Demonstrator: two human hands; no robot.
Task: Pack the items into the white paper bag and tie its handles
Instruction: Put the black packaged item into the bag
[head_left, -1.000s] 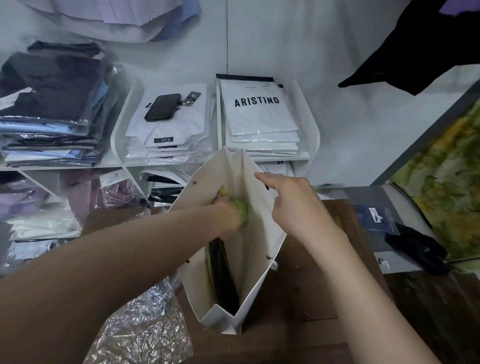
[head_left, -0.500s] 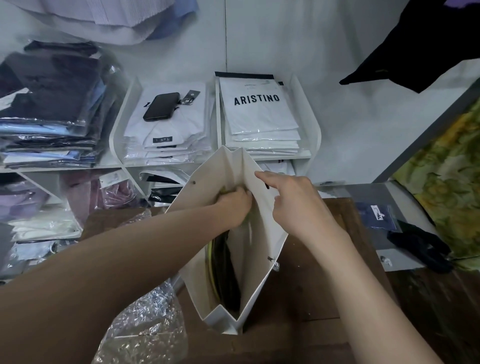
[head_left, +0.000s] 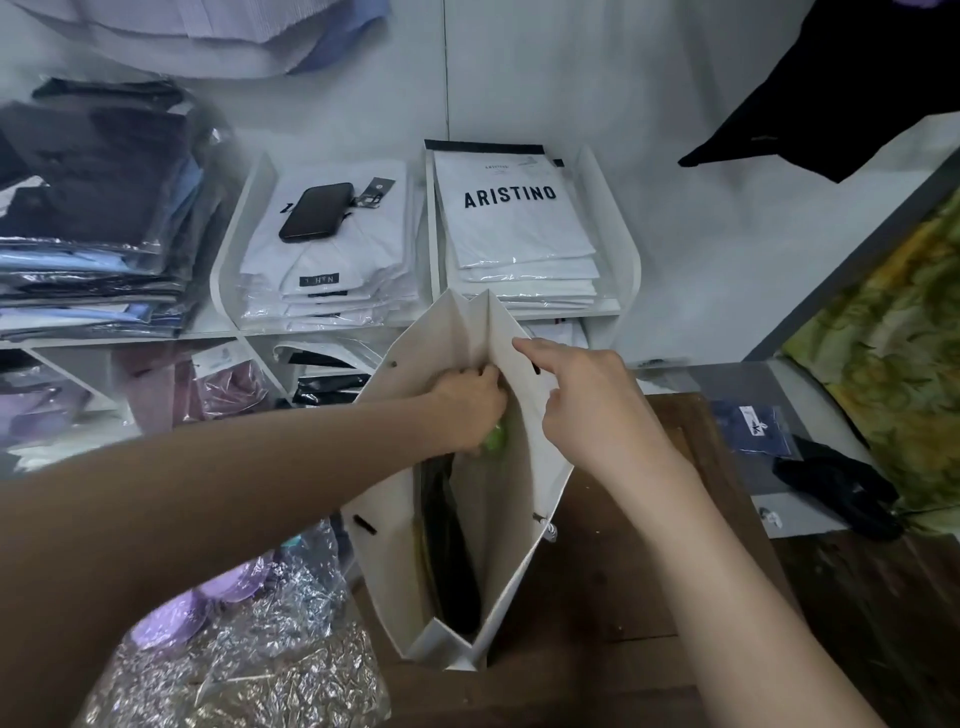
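Gripping a green item inside the far end of the white paper bag, whose mouth runs near to far, the left hand sits directly above the cavity; the right hand pinches the right wall, forefinger extended.

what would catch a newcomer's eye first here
The white bag stands open on the table at centre; the left hand holds a green item inside its mouth while the right hand pinches its rim. Behind it on the shelf lies a stack of white packs marked ARISTINO, with a black phone on the stack to their left.
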